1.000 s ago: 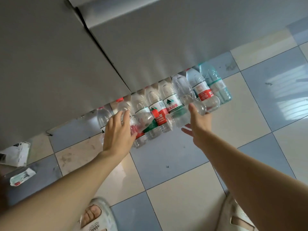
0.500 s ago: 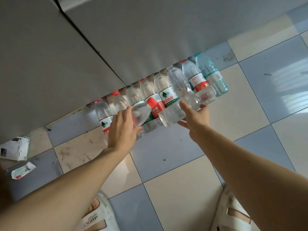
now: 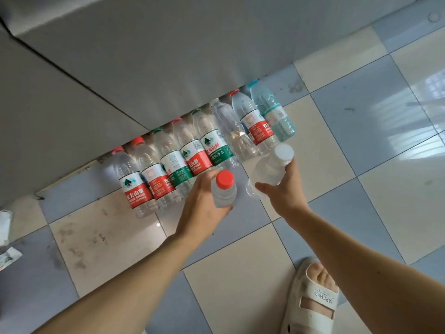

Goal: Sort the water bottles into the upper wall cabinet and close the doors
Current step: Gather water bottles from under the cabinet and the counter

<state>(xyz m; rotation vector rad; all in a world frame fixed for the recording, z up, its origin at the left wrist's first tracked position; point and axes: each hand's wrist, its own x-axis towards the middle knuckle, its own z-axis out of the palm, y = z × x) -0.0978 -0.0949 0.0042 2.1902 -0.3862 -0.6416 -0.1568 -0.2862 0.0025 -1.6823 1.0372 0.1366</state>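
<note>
A row of bottles point(image 3: 204, 153) lies side by side on the tiled floor point(image 3: 337, 189), caps tucked under the edge of a grey cabinet point(image 3: 168, 56). They are clear plastic, most with red or green labels, and the one at the far right end is pale blue-green. Just near of the row, the left hand point(image 3: 204, 201) holds a clear bottle with a red cap point(image 3: 223, 189), cap pointing up at the camera. The fingers wrap around its body from behind, and the thumb tip shows under its bottom edge. To the right, the right hand point(image 3: 284, 189) holds a clear bottle with a white cap point(image 3: 269, 169), tilted, with its cap toward the far right. The thumb presses on its near side and the fingers curl around behind. Both held bottles are above the floor, close together but not touching. Open tiles spread out near and to the right. A foot in a white sandal point(image 3: 313, 300) stands at the near right.
</note>
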